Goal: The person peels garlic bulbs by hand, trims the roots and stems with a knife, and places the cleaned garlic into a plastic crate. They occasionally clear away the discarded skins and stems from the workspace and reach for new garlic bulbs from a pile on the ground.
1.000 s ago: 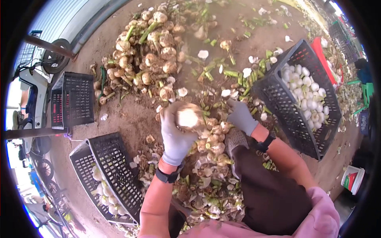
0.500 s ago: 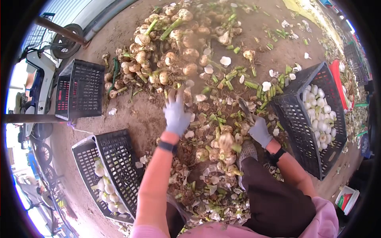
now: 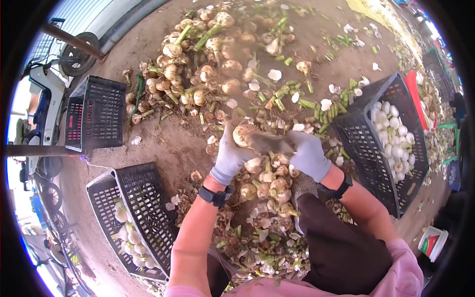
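Observation:
My left hand (image 3: 230, 156), in a grey glove, grips a dirty garlic bulb (image 3: 243, 134) over the ground. My right hand (image 3: 308, 154), also gloved, holds a knife (image 3: 269, 142) whose blade lies against the bulb. A big pile of unpeeled garlic bulbs (image 3: 208, 59) with green stalks lies ahead of me. More bulbs and cut scraps (image 3: 269, 190) lie between my knees. A black crate (image 3: 361, 143) at the right holds white cleaned bulbs (image 3: 396, 133). Another black crate (image 3: 143, 208) at the lower left holds a few cleaned bulbs.
A third black crate (image 3: 94, 114) lies on its side at the left. A scooter (image 3: 47, 94) and wheel stand at the far left by a metal wall. A white bucket (image 3: 433, 242) stands at the lower right. Peels and cut green stalks litter the dirt floor.
My left hand reached out to the pile, then came back holding a fresh bulb. My right hand has risen from the ground and brought the knife to it.

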Available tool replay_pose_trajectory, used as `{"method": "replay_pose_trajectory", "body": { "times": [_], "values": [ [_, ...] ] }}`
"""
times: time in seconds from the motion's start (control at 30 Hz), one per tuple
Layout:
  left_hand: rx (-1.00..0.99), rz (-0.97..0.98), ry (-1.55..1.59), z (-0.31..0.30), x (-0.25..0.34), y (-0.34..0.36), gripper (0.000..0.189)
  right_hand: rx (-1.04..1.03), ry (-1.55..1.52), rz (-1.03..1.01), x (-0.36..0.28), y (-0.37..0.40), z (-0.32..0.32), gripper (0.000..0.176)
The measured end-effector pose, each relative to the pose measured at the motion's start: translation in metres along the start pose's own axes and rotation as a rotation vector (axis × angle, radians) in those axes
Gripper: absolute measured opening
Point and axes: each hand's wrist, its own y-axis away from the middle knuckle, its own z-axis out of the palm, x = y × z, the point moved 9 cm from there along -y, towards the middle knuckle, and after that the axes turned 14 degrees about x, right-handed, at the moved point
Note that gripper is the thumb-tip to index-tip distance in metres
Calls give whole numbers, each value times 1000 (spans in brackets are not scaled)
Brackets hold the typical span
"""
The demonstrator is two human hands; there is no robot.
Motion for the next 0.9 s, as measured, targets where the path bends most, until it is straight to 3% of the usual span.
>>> {"method": "replay_pose_trajectory", "body": {
  "times": [0.03,0.1,0.13,0.23,0.33,0.4,0.43,0.47,0.5,0.53,0.6,0.67,0.73,0.8,0.83,0.9],
  "values": [
    [-42,-230,364,16,-1,13,66,49,54,-166,-21,0,-3,21],
    [-62,60,-233,22,25,18,62,63,142,-319,-54,5,-7,28],
    [-55,31,-207,21,21,20,62,66,185,-347,-63,8,-7,30],
    [-92,91,-133,28,36,32,64,115,128,-349,-65,14,-7,31],
    [-3,-117,136,26,29,40,66,130,101,-252,-54,12,-6,27],
    [-71,358,-377,33,61,51,66,-147,261,78,23,1,22,23],
    [-141,340,-287,46,75,62,63,-287,336,267,71,8,33,22],
    [-212,309,-198,56,85,75,59,-307,411,188,101,16,34,22],
    [-116,253,-141,55,94,73,59,-325,299,301,96,23,29,24],
    [-64,507,-257,50,111,65,61,-336,190,409,88,32,22,27],
    [75,734,-733,36,111,59,67,-149,137,235,71,31,16,39],
    [235,610,-754,18,95,56,74,-144,28,326,73,41,17,45],
    [310,475,-735,7,87,55,66,-191,-34,418,57,37,7,45],
    [322,35,-108,3,49,50,59,-13,-205,274,35,32,-8,30],
    [280,-97,70,17,49,55,55,40,-311,213,23,30,-14,27],
    [221,-166,299,42,47,69,63,-18,-324,219,8,25,-24,26]
  ]
}}
